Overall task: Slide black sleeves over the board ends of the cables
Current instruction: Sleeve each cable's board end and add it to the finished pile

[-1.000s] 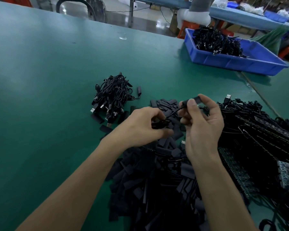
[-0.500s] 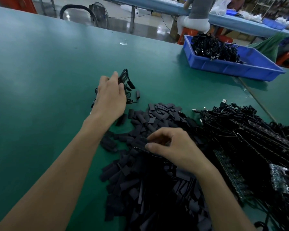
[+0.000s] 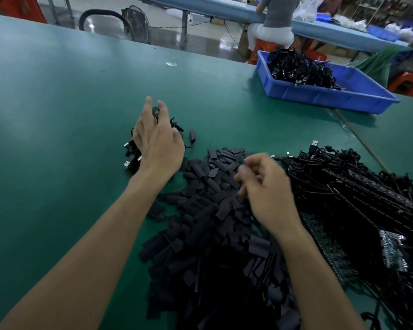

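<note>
A large heap of short black sleeves (image 3: 208, 210) lies on the green table (image 3: 57, 115) in front of me. To its right is a tangle of black cables with circuit boards (image 3: 348, 186). A small pile of black cables with USB plugs (image 3: 131, 160) sits at the left. My left hand (image 3: 157, 144) hovers over that small pile with its fingers spread and nothing in them. Blurred by motion, my right hand (image 3: 265, 186) has curled fingers above the sleeve heap, near the edge of the cable tangle. Whether it holds a sleeve is unclear.
A blue bin (image 3: 343, 98) with more black cables (image 3: 296, 67) stands at the far right of the table. A person (image 3: 277, 17) sits on an orange stool at another bench behind. A fan (image 3: 136, 22) stands on the floor beyond the table.
Both hands held one cable a second ago. The left hand carried it to the small left pile and now has its fingers spread. The right hand dipped into the sleeve heap, then shifted right.
</note>
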